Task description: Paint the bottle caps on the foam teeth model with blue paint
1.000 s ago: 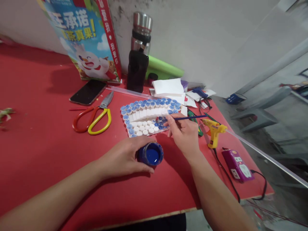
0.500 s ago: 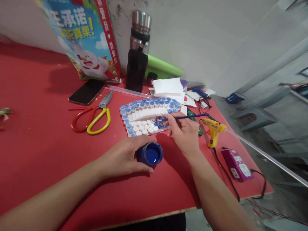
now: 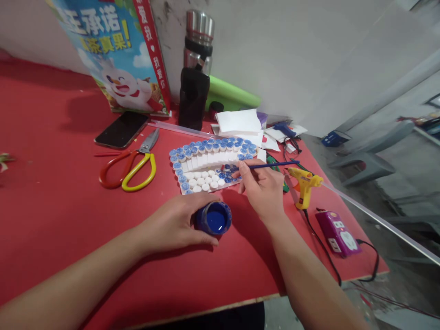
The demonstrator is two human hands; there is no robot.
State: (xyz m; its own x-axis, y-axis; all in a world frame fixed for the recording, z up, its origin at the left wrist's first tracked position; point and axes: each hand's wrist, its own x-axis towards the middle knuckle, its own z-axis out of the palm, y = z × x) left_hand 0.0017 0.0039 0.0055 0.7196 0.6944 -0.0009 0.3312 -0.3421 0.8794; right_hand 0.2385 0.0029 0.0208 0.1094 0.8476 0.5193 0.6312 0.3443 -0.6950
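Note:
My left hand [image 3: 182, 223] is wrapped round a jar of blue paint [image 3: 216, 217], tilted so its open mouth faces me. A thin paintbrush [image 3: 271, 164] is pinched in my right hand [image 3: 263, 189]. Its tip is down among the small round discs of a craft piece [image 3: 202, 164], at the right end of the lower cluster. Blue-topped discs line the upper and left edges of that piece, around a curved row of white strips. White discs [image 3: 205, 179] fill the lower middle, and those by the brush are dark blue. My fingers partly hide the right end.
Red-and-yellow scissors [image 3: 139, 172] and a phone [image 3: 122, 130] lie at left. A yellow glue gun [image 3: 304, 185] and purple power strip [image 3: 338, 233] sit at right, with cords. Behind stand a black bottle [image 3: 193, 98], steel flask [image 3: 199, 39], printed bag [image 3: 127, 68] and papers [image 3: 239, 123].
The whole view has shifted slightly, everything sitting a little further left and up. Both hands keep their hold on the jar and the paintbrush, with the brush tip still at the dark blue discs.

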